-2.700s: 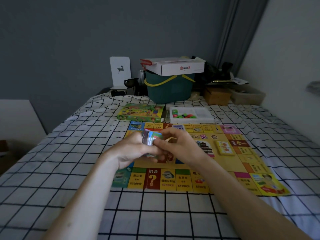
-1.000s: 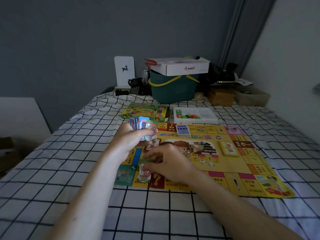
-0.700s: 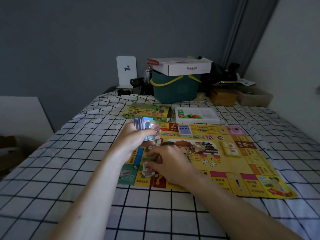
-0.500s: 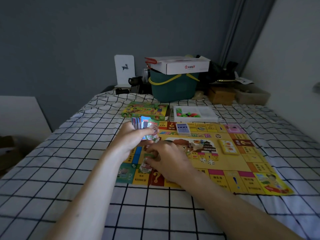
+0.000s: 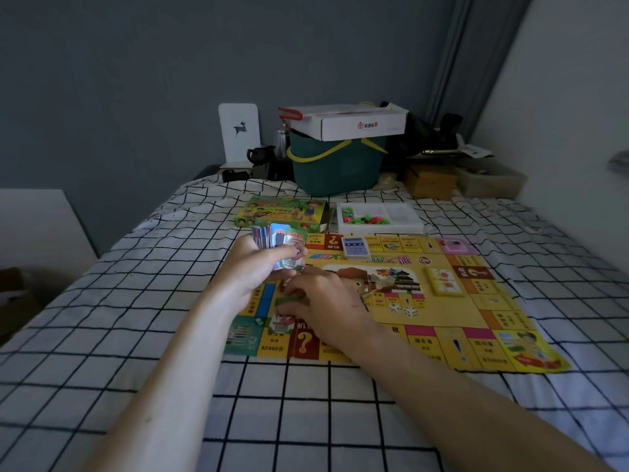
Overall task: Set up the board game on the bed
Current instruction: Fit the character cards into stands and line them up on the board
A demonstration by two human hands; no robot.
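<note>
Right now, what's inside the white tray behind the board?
The white tray holds small green, red and blue pieces in its left part. The right part looks bare; the near wall hides its floor edge.

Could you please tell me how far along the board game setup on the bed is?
Done: yellow game board unfolded, blue card deck, yellow card deck and white dice on it. In hand: left hand grips colourful paper notes; right hand lays some down. Left: coloured pieces in white tray.

Green bucket (image 5: pixel 337 168) bears a white carton (image 5: pixel 350 126); deer card (image 5: pixel 239 132) stands left.
</note>
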